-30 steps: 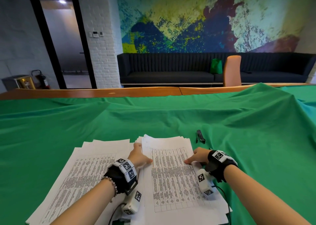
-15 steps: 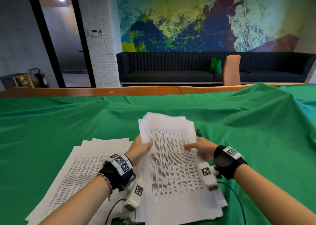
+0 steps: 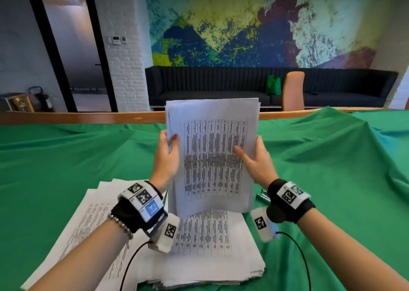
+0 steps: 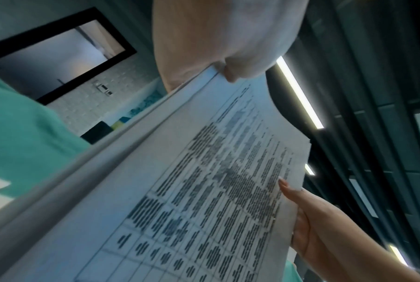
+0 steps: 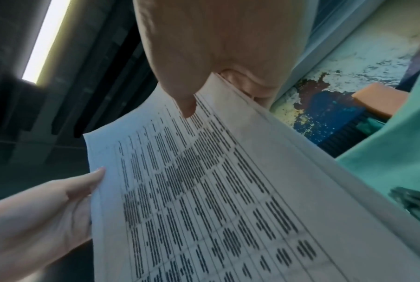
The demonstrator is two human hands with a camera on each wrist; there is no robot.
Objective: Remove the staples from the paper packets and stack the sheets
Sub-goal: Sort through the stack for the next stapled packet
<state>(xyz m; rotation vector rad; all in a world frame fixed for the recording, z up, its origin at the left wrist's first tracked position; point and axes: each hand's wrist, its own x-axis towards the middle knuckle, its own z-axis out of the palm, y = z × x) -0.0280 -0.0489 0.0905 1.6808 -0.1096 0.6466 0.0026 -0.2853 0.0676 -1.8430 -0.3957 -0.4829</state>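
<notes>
A bundle of printed sheets point(image 3: 212, 157) stands nearly upright above the table, held by both hands. My left hand point(image 3: 168, 155) grips its left edge, thumb on the front page. My right hand point(image 3: 254, 157) grips its right edge the same way. The left wrist view shows the bundle point(image 4: 204, 190) pinched under the left thumb, and the right wrist view shows the bundle point(image 5: 204, 190) under the right thumb. Below lies a thick paper stack point(image 3: 210, 253). A spread pile of sheets point(image 3: 88, 224) lies to its left. No staple is visible.
A green cloth point(image 3: 66, 157) covers the table. A small metal staple remover point(image 3: 263, 196) lies on the cloth just behind my right wrist. Beyond the wooden table edge stand an orange chair point(image 3: 292, 91) and a dark sofa point(image 3: 221, 84).
Both hands have lifted the top bundle off the right stack and tipped it from flat to nearly upright. The camera view has also drawn closer.
</notes>
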